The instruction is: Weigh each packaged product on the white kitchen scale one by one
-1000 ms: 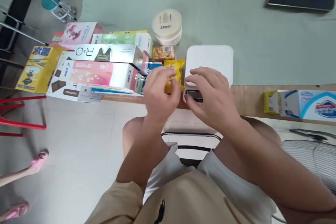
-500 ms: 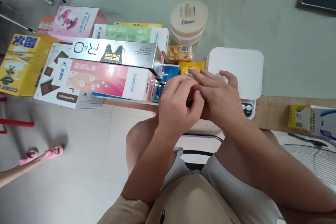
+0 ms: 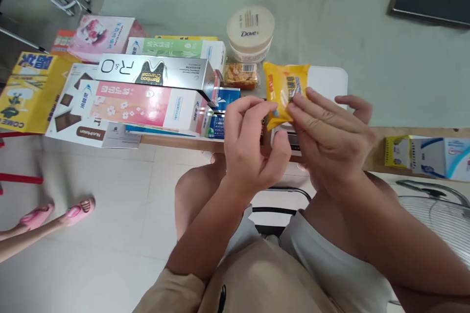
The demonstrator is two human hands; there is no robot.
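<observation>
A glossy yellow packet [image 3: 286, 85], probably soft plastic, is held up in front of the white kitchen scale [image 3: 328, 80]. The fingers of my right hand [image 3: 328, 142] lie across its lower right side, with the thumb hidden. My left hand [image 3: 253, 146] is beside the packet's lower left corner, fingers curled and thumb apart; its index fingertip seems to touch the packet's edge. Behind those fingers something dark is mostly covered. Left of that hand are blue packs [image 3: 226, 99] and a clear-wrapped snack [image 3: 241, 75].
Stacked boxes fill the left, among them a silver toothpaste box [image 3: 147, 71] and a pink-white one [image 3: 141, 107]. A Dove tub [image 3: 251, 32] stands behind. A dark phone [image 3: 429, 5] is at far right, a yellow-white box [image 3: 414, 152] on the near edge. Another person's feet [image 3: 79, 210] show lower left.
The yellow packet has come up from the table in my right hand, which moved right. My left hand's fingers have spread from a tight curl. The view has shifted slightly.
</observation>
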